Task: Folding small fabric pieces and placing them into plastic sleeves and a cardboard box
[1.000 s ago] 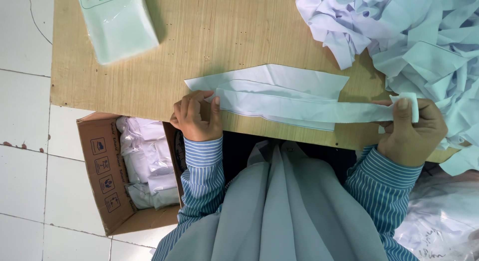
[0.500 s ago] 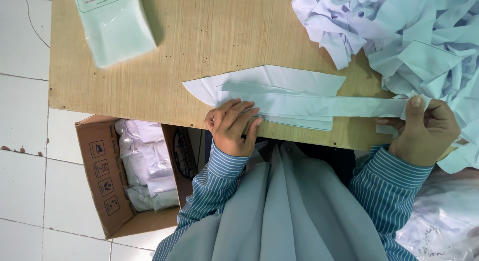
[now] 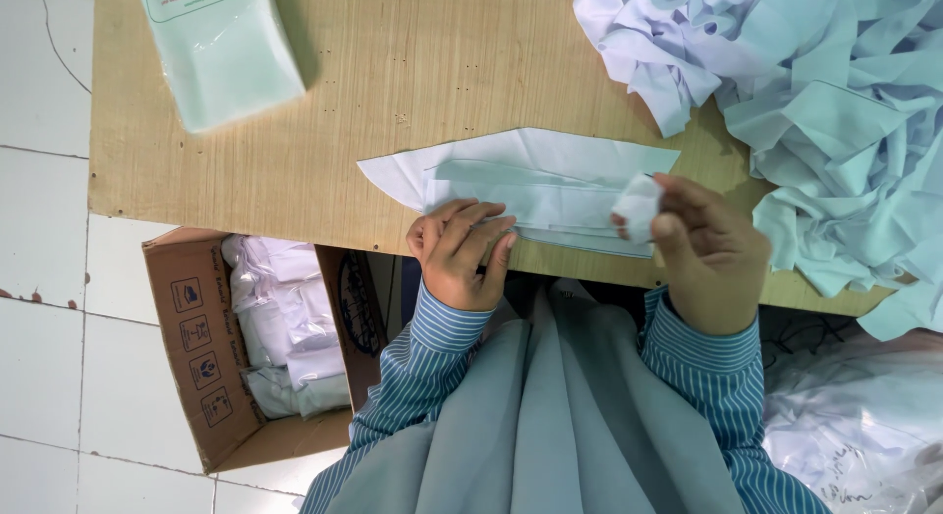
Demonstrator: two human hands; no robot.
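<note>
A pale, pointed fabric piece (image 3: pixel 550 161) lies flat near the front edge of a wooden table (image 3: pixel 393 72). A narrower pale strip (image 3: pixel 560 200) lies along it, folded back on itself. My left hand (image 3: pixel 462 249) presses the strip's left part flat against the table. My right hand (image 3: pixel 702 249) pinches the strip's folded end (image 3: pixel 637 205) over the right end of the piece. Both sleeves are blue striped.
A heap of crumpled pale fabric strips (image 3: pixel 805 72) fills the table's right side. A pale green plastic-wrapped pack (image 3: pixel 221 43) lies at the back left. An open cardboard box (image 3: pixel 255 337) of white bundles stands on the tiled floor at my left.
My left hand slid right along the strip and stopped. My right hand then carried the strip's far end leftward, folding it over the piece.
</note>
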